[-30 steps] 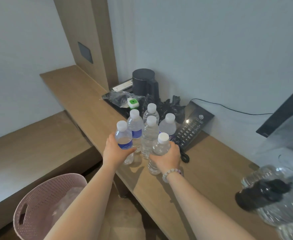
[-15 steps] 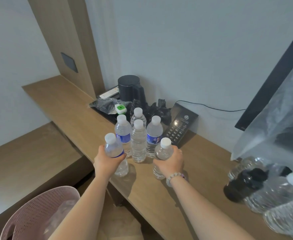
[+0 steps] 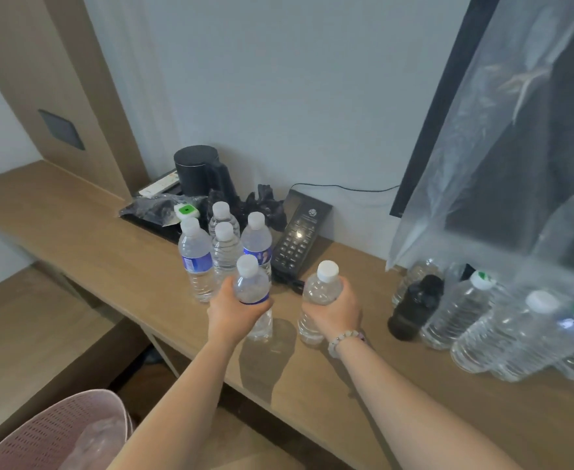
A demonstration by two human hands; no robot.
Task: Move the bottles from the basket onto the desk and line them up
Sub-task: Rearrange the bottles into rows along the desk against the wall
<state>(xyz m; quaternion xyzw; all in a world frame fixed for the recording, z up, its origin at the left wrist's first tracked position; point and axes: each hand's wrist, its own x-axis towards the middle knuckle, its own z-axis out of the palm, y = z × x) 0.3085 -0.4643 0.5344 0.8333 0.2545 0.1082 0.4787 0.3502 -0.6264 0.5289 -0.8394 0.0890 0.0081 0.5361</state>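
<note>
My left hand (image 3: 228, 308) grips a clear water bottle with a blue label (image 3: 253, 293) standing on the wooden desk (image 3: 363, 395). My right hand (image 3: 336, 310) grips a second clear bottle with a white cap (image 3: 321, 288) just to its right. Behind them stands a cluster of several white-capped bottles (image 3: 224, 252). At the right of the desk more clear bottles (image 3: 502, 334) stand in a row beside a dark bottle (image 3: 414, 307). The pink perforated basket (image 3: 51, 435) sits on the floor at the lower left, with something clear inside.
A black telephone (image 3: 297, 242) lies behind the held bottles, its cord running along the wall. A black kettle (image 3: 197, 171) and a tray with dark wrappers (image 3: 156, 212) stand at the back. A clear plastic sheet (image 3: 502, 147) hangs over a dark screen at the right.
Both hands have carried their bottles to the right, away from the cluster. The left bottle now stands in front of the group and the right bottle beside the telephone.
</note>
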